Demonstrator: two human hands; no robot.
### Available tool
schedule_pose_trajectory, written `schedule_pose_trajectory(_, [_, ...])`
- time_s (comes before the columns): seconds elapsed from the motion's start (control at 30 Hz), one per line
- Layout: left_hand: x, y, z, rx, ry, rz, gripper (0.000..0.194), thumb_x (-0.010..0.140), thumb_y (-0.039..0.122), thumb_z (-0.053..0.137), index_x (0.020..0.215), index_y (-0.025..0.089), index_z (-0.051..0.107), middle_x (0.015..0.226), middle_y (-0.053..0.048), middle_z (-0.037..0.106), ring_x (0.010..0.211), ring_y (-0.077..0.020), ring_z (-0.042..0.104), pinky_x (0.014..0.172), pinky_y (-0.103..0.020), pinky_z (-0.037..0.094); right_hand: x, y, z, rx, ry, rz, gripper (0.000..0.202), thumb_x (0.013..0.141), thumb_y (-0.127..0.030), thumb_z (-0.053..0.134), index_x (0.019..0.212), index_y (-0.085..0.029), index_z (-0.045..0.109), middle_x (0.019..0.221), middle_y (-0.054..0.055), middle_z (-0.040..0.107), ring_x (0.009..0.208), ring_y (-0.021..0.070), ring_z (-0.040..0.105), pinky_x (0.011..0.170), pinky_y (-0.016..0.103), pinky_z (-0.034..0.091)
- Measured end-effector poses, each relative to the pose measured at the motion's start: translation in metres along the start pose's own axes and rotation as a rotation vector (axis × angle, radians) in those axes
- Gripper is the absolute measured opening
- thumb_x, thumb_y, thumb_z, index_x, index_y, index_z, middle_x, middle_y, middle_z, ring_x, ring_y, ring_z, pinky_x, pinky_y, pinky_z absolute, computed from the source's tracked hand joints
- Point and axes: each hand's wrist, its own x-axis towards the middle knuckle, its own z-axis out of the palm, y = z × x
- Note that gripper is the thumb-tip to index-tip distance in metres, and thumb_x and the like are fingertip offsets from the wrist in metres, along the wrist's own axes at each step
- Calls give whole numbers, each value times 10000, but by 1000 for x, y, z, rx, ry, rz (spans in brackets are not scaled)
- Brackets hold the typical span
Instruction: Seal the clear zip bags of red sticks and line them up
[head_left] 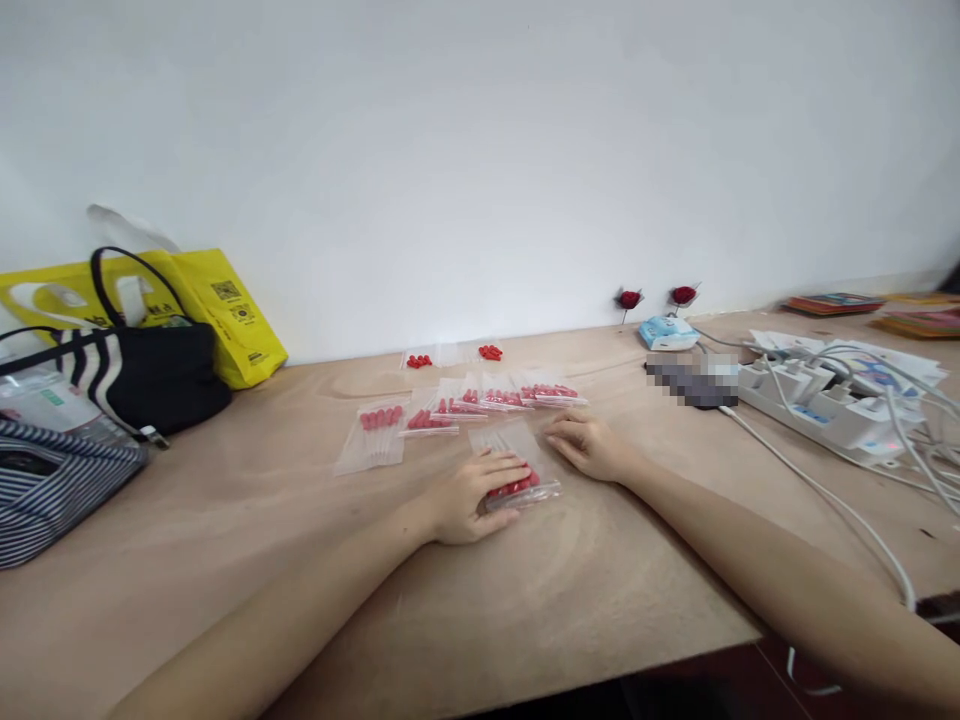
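My left hand (474, 497) rests on the table with its fingers apart, their tips over the left side of a clear bag (513, 440) of red pieces. To the right of that bag, my right hand (586, 446) lies on the table, fingers curled together; whatever they may hold is hidden. Beyond my hands, several clear bags with red pieces overlap in a row, and another such bag (373, 440) lies flat at the row's left end. Two small groups of red pieces (419, 361) in clear bags lie near the wall.
On the left stand a yellow bag (244, 315), a black bag (169, 375) and a striped bag (67, 490). A phone (690, 385), a wipes pack (667, 332) and a power strip (832, 410) with cables lie at the right. Two red roses (628, 299) stand by the wall.
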Motion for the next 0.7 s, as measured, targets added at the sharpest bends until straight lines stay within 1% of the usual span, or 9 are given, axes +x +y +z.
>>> schedule_pose_trajectory(0.1, [8,-13,1,-1,138,42,519,742,344,566,1218,200,419,1249,-93,456,1179,-232,390,997,-431,316,-1,-8,-8,28,-44,-14,249,780,-360,521,944,-188,594,834,68,588,789,165,537,711,314,441])
schedule_pose_trajectory(0.2, [-1,-20,1,19,278,88,540,704,360,617,1186,183,449,1184,-111,501,1115,-229,454,939,-402,397,-4,-19,-15,27,-111,-66,432,672,-473,610,995,-188,582,830,61,583,796,177,523,719,326,420])
schedule_pose_trajectory(0.27, [-9,-20,0,50,343,110,465,725,340,604,1144,179,481,1117,-108,543,1045,-210,509,884,-368,449,-5,-25,-16,-10,-147,-104,464,649,-503,616,1001,-202,583,774,41,567,762,169,513,705,320,403])
schedule_pose_trajectory(0.33, [-14,-19,0,101,396,125,368,748,315,585,1080,171,521,1041,-100,580,968,-188,554,819,-322,490,-6,-30,-15,-72,-159,-134,403,694,-477,581,1000,-215,584,727,26,550,724,154,501,688,305,388])
schedule_pose_trajectory(0.43, [-14,-21,2,209,436,187,226,776,267,556,974,158,569,930,-79,617,853,-153,596,734,-256,517,-8,-30,-12,-201,-133,-187,263,785,-365,496,973,-208,593,731,36,556,723,148,490,692,299,372])
schedule_pose_trajectory(0.5, [-12,-23,4,294,453,234,150,798,219,518,917,158,586,876,-63,630,782,-134,607,687,-233,521,-10,-28,-12,-292,-114,-232,223,813,-304,450,930,-196,606,735,46,565,725,150,487,709,310,364])
schedule_pose_trajectory(0.57, [-9,-25,6,359,465,269,128,806,180,489,876,159,593,841,-52,637,735,-124,609,657,-225,521,-13,-25,-14,-352,-106,-255,216,821,-269,428,895,-190,615,727,48,570,719,151,486,725,323,355])
schedule_pose_trajectory(0.63, [-7,-26,7,375,472,283,118,801,165,488,852,156,594,820,-46,639,716,-120,607,647,-220,518,-14,-25,-16,-349,-109,-232,208,808,-286,447,889,-195,616,734,45,578,729,155,494,734,332,348])
schedule_pose_trajectory(0.7, [-6,-25,8,345,472,257,100,794,181,505,836,152,591,813,-45,635,709,-116,604,643,-212,513,-12,-27,-16,-288,-99,-160,242,771,-354,497,920,-199,608,771,43,588,751,160,505,731,331,347])
